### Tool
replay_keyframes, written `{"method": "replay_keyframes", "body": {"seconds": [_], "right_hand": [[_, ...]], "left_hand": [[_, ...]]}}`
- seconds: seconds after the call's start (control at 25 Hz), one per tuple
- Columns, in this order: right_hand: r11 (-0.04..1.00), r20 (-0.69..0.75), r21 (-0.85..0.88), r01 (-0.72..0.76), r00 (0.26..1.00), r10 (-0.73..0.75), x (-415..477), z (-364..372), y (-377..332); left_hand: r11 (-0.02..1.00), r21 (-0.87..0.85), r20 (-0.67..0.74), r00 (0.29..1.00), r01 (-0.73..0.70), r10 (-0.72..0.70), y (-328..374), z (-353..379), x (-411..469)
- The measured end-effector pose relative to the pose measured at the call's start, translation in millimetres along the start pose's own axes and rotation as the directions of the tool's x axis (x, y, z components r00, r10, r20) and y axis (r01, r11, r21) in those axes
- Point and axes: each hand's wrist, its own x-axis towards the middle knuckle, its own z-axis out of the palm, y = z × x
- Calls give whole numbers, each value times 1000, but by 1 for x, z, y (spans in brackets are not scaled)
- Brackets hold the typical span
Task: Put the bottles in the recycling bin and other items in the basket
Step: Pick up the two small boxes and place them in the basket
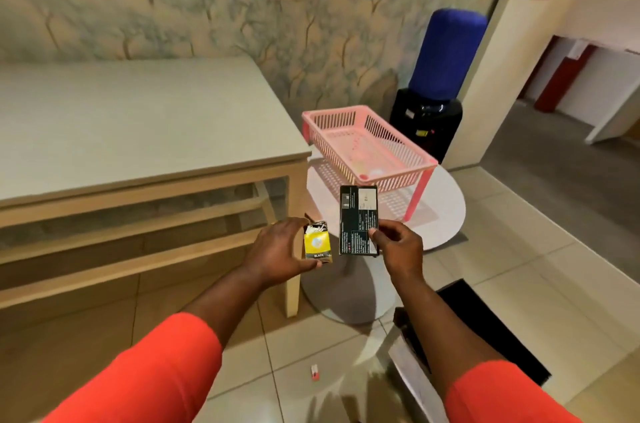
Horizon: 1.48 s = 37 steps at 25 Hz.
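Your left hand (277, 251) grips a small yellow box (317, 246) and your right hand (398, 246) pinches a flat black box (358, 220) upright, both non-bottles, so probably basket-bound. The pink basket (367, 145) sits just ahead on a round white desk (446, 211) (no bottles or bin in view).

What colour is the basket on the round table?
The basket is pink, seen clearly in the head view.

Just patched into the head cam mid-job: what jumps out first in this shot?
Two raised hands dominate the centre: the left hand holds a small yellow and black box, the right hand pinches a flat black carton upright. Just beyond them a pink slatted basket sits on a round white table, with a blue water-cooler bottle behind it by the wall.
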Motion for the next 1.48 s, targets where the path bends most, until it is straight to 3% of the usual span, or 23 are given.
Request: {"method": "replay_keyframes", "body": {"seconds": [0.4,0.64,0.8,0.84,0.92,1.08,1.28,1.48], "right_hand": [[988,2,5,155,988,-155,237,-35,-66],[955,150,-208,210,972,-182,351,-35,-59],[861,228,-425,280,953,-198,356,-33,-56],[812,273,-502,298,945,-178,353,-35,-52],[710,349,-649,274,936,-42,420,4,-4],[487,479,-741,463,872,-101,408,16,-3],[449,514,-795,409,846,139,405,24,21],[413,470,-834,366,863,184,415,25,29]], "left_hand": [[1000,-7,-173,985,-25,24,79,-2,205],[1000,-13,-238,971,18,-20,98,19,306],[999,18,-266,964,32,-26,96,20,320],[998,50,-242,970,23,-10,100,24,315],[994,32,-145,984,108,-102,70,62,392],[992,69,-143,985,105,-94,74,56,399],[998,44,-101,994,52,-47,63,67,416],[999,47,-70,997,19,-15,58,74,429]]}}
